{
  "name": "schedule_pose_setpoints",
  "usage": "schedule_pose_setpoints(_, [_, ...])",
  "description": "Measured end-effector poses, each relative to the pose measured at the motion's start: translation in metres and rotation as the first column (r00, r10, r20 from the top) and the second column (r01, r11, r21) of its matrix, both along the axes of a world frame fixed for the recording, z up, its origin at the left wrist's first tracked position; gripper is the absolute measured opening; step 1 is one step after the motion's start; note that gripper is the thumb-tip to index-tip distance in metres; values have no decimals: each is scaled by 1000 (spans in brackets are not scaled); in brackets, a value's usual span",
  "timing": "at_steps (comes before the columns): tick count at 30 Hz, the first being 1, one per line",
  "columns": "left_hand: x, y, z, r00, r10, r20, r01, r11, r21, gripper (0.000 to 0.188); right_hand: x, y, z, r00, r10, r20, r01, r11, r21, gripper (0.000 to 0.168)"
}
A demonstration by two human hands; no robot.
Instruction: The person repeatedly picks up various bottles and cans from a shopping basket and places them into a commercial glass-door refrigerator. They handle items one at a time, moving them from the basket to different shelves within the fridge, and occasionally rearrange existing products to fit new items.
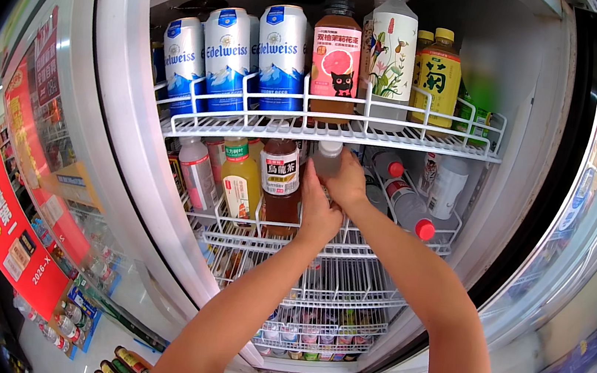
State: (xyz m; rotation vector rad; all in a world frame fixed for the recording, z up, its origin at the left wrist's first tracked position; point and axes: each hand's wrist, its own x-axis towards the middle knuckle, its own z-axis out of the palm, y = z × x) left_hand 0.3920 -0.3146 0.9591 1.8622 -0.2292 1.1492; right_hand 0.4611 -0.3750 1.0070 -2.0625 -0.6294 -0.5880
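Note:
Both my hands are on a clear plastic bottle with a white cap, upright at the second shelf of an open drinks cooler. My left hand holds it from the left and my right hand from the right; they hide most of its body. Just left of it stands a dark oolong tea bottle, then a yellow drink bottle with a green label and a pinkish bottle. To the right, clear bottles with red caps lie on their sides, beside an upright white-labelled bottle.
Above, a wire shelf with a raised rail holds Edelweiss beer cans, a pink-labelled bottle, a tall floral bottle and a yellow bottle. Lower wire shelves follow. The cooler's frame rises at left.

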Motion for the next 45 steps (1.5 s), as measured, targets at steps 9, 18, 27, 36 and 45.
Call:
schedule_pose_setpoints(9, [-89,-2,-24,984,-91,151,22,914,405,97,-120,-37,-40,943,184,278,-309,796,521,60])
schedule_pose_setpoints(18, [-139,27,-46,994,-113,-3,111,964,243,87,-215,-68,-56,912,408,43,-325,653,684,73])
schedule_pose_setpoints(27, [-189,29,-192,860,-337,-382,304,941,-146,67,-239,-66,-179,857,328,-398,-119,877,466,68])
schedule_pose_setpoints(36, [-176,44,-343,752,-195,-630,256,967,6,80,-223,-44,-365,903,119,-413,15,952,306,71])
schedule_pose_setpoints(45, [-146,85,-403,484,-443,-755,216,896,-388,90,-152,18,-440,912,72,-405,70,943,325,70])
